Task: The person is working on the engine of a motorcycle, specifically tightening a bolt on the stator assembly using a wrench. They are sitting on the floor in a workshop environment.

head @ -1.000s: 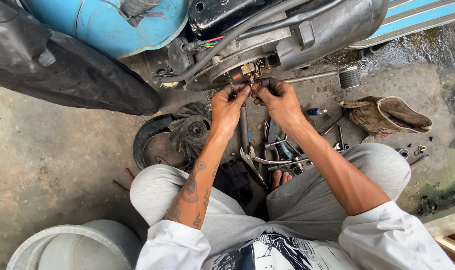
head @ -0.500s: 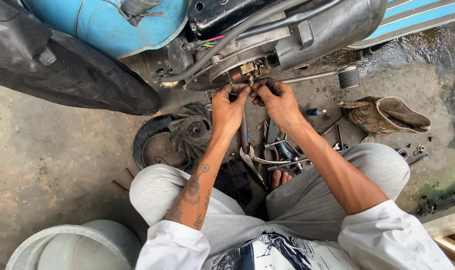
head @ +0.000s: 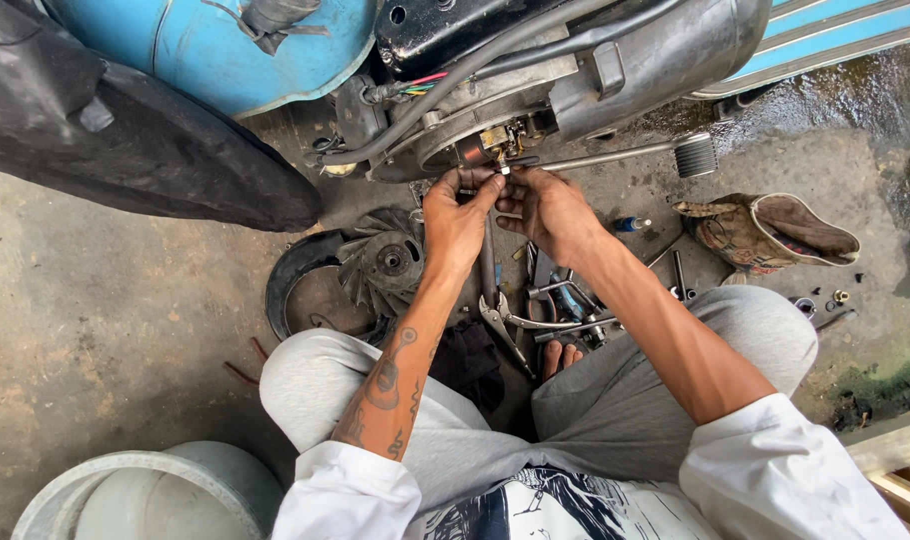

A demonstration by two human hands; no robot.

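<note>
I squat in front of a blue scooter (head: 215, 45) lying on its side, with its engine (head: 535, 90) opened. My left hand (head: 460, 215) and my right hand (head: 547, 212) meet at the open stator area (head: 495, 145). The fingertips of both pinch a small metal part (head: 502, 170) just below the brass-coloured fittings. A dark long tool (head: 488, 265) runs down from under my left hand; I cannot tell whether the hand holds it. My left forearm is tattooed.
A finned flywheel fan (head: 390, 262) and a black round cover (head: 300, 290) lie on the concrete to the left. Pliers (head: 500, 315) and several wrenches (head: 570, 300) lie between my knees. The kick lever (head: 690, 155), a worn boot (head: 765, 230) and a white bucket (head: 145, 495) are also close by.
Both hands stay at the engine opening; the fingers have shifted only slightly around the small part.
</note>
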